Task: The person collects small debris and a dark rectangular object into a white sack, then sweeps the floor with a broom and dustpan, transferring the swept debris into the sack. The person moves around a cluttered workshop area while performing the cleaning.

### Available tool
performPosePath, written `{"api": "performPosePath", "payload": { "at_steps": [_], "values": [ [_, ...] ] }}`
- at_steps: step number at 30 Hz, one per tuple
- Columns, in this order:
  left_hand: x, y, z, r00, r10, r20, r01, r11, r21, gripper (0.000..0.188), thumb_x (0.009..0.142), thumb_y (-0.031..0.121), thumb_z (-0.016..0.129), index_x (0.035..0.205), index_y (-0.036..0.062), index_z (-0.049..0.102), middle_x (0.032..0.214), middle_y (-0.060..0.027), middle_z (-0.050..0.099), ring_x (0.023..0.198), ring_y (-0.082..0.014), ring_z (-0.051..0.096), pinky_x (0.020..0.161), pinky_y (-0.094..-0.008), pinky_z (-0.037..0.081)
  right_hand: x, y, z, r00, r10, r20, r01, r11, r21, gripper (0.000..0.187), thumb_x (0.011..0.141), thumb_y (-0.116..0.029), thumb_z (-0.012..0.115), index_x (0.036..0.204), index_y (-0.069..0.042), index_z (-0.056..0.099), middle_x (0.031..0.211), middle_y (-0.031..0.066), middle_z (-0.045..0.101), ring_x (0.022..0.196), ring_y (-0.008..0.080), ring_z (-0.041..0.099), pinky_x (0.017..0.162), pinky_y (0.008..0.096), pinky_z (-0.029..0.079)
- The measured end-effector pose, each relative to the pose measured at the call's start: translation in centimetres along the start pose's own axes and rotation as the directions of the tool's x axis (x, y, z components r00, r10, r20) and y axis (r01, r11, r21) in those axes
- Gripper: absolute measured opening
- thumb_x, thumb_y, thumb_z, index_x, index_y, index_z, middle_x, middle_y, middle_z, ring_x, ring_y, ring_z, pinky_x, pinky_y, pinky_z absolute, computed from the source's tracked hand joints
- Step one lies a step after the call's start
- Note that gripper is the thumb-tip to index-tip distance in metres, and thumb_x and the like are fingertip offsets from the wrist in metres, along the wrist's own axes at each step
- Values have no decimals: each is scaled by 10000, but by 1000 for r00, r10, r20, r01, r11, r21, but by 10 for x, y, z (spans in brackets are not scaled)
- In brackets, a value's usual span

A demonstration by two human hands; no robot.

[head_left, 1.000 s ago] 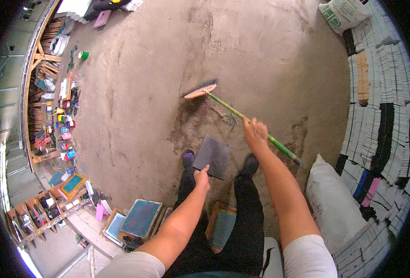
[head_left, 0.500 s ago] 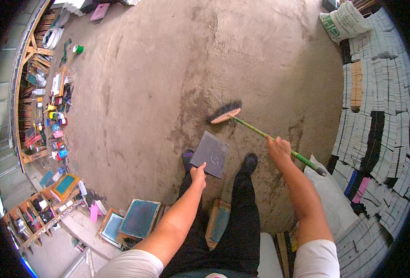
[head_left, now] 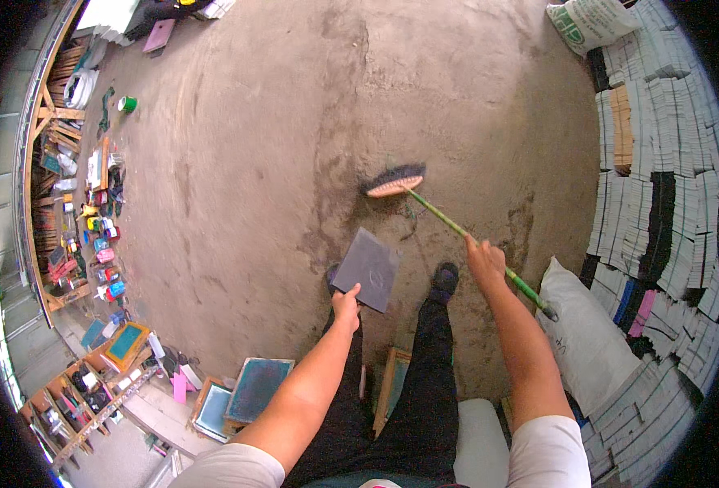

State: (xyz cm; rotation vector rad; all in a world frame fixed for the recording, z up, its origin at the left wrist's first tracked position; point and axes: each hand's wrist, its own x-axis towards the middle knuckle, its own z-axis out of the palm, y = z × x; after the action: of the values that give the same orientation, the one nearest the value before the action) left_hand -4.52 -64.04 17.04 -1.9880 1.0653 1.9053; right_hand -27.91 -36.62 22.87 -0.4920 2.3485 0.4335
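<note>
My right hand (head_left: 485,261) grips the green handle of a broom (head_left: 441,216) whose dark-bristled head (head_left: 394,180) rests on the concrete floor ahead of me. In my left hand (head_left: 346,307) I hold a flat dark grey square board (head_left: 366,268) by its near edge, low over the floor just in front of my left shoe. Both my feet in dark shoes stand right behind the board and the broom. A patch of dirt and dust lies on the floor around the broom head.
Stacks of flat tiles (head_left: 660,187) line the right side, with white sacks (head_left: 591,342) beside my right leg and at the top right (head_left: 591,23). Framed blue screens (head_left: 255,389) lie at my lower left. Shelves with small paint pots (head_left: 99,236) run along the left.
The broom head has shifted across the floor and now sits slightly further ahead than half a second ago. My left hand keeps the grey board in about the same place.
</note>
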Motion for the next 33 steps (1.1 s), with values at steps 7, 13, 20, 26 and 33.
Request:
{"api": "performPosePath", "payload": {
  "at_steps": [7,13,20,26,33],
  "values": [
    [21,20,-26,992,38,118,-41,999,23,418,861,144,709,1242,92,542,1163,-72,634,1023,-288,620,858,-504,488,-91,7,1,962,169,216,-180,983,30,628,951,-115,520,1526,-305,352,1083,175,632,831,309,694,679,413,565],
    [21,59,-29,985,73,157,-102,978,184,353,858,130,721,1167,17,593,1085,-82,662,951,-251,632,789,-417,492,-109,-1,44,900,422,109,-436,873,219,685,912,-111,567,1527,-315,345,1116,168,624,862,342,689,705,474,566],
    [-2,88,-24,981,92,169,-150,917,369,381,854,117,713,1189,-10,584,1122,-116,664,1004,-275,623,881,-422,463,-87,-58,77,829,516,215,-557,735,386,454,973,-173,469,1427,-168,467,890,161,705,795,345,720,650,474,588],
    [27,47,-24,986,56,159,-121,891,437,328,879,109,706,1155,-19,584,1054,-101,670,981,-253,638,832,-408,482,-135,-98,68,801,380,462,-590,629,506,582,980,-136,522,1517,-298,367,1108,194,658,937,372,683,791,508,567],
    [-11,30,29,979,52,198,-159,802,576,381,839,123,737,1147,-21,564,1063,-111,659,895,-293,630,753,-419,507,-185,-36,86,722,592,358,-669,466,580,546,967,-151,511,1497,-234,406,935,188,669,824,368,686,695,495,561]
  ]
}}
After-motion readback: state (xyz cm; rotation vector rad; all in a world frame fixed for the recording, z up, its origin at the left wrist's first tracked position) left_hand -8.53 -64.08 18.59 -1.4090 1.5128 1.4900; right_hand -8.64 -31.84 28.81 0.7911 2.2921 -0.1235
